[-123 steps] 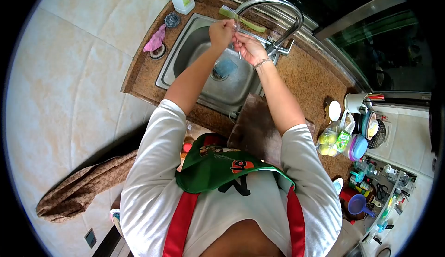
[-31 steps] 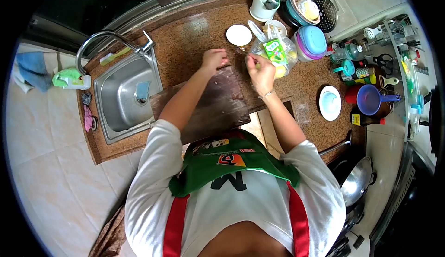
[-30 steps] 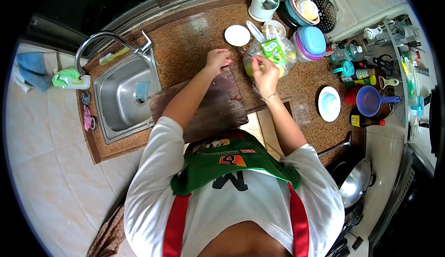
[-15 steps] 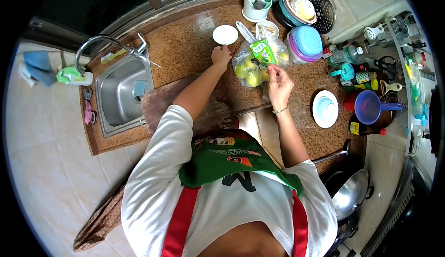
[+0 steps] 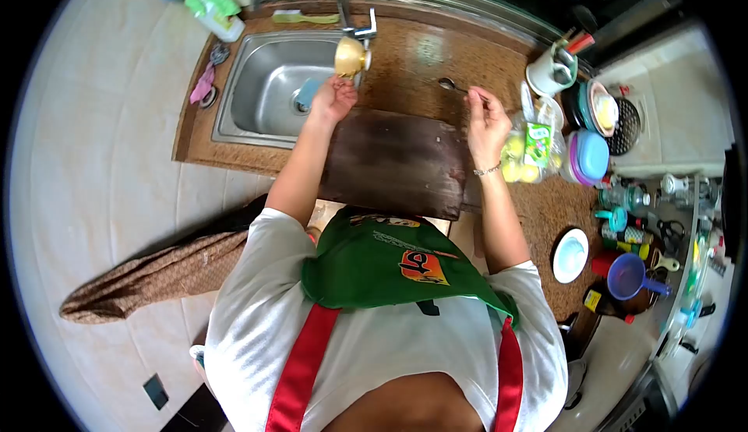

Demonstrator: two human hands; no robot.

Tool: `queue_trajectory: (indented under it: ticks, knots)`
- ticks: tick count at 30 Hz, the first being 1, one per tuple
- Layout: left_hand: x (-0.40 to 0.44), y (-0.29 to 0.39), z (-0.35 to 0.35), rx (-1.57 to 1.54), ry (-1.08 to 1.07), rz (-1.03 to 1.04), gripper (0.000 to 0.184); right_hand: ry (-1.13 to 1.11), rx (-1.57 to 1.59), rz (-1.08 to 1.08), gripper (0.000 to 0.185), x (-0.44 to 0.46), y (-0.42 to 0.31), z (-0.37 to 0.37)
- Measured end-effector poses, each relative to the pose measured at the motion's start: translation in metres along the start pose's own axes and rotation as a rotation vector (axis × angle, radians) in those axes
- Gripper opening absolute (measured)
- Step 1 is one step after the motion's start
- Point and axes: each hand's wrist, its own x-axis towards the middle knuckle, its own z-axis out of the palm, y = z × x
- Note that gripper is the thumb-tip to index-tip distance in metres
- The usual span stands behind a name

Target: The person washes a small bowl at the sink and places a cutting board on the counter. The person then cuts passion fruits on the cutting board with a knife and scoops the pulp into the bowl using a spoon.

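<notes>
Over the right edge of the sink, my left hand (image 5: 335, 98) is closed at the lower side of a yellow cup (image 5: 349, 56). The cup is tilted, with its white rim to the right; the exact finger hold is hard to make out. My right hand (image 5: 488, 124) pinches the handle of a metal spoon (image 5: 447, 84), whose bowl points left above the counter. Just right of that hand lies a clear plastic bag of yellow-green fruit (image 5: 514, 159) with a green label (image 5: 538, 144).
A steel sink (image 5: 234, 89) with a faucet (image 5: 343, 3) is at left. A dark wooden board (image 5: 389, 163) lies along the front. To the right stand a utensil holder (image 5: 545, 74), stacked containers (image 5: 592, 155), a white bowl (image 5: 570, 255) and a purple ladle-like scoop (image 5: 626, 276).
My left hand has lifted the cup from the counter and carried it left to the sink. My right hand has moved left from the fruit bag with the spoon. The view has turned left.
</notes>
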Motion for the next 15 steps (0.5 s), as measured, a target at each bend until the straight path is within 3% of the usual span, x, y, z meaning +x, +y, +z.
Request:
queue_trajectory:
  ticks: [6, 8, 9, 11, 13, 15]
  knots:
    - [-0.036, 0.073, -0.086, -0.445, -0.031, 0.002, 0.018, -0.280, -0.305, -0.344, 0.012, 0.018, -0.048, 0.114]
    - [-0.043, 0.086, -0.103, -0.552, -0.053, -0.017, 0.017, -0.498, -0.076, -0.146, 0.014, 0.031, -0.062, 0.147]
    - [-0.046, 0.091, -0.109, -0.581, -0.032, 0.013, 0.017, -0.510, -0.076, -0.152, 0.014, 0.040, -0.067, 0.160]
    - [-0.050, 0.098, -0.117, -0.613, -0.012, 0.043, 0.016, -0.613, 0.484, 0.467, 0.017, 0.059, -0.073, 0.184]
    - [-0.049, 0.102, -0.125, -0.614, -0.024, 0.036, 0.015, -0.605, 0.515, 0.506, 0.016, 0.061, -0.054, 0.198]
    - [-0.041, 0.105, -0.131, -0.427, 0.029, 0.087, 0.017, -0.229, -0.811, -0.764, 0.015, 0.052, -0.027, 0.202]
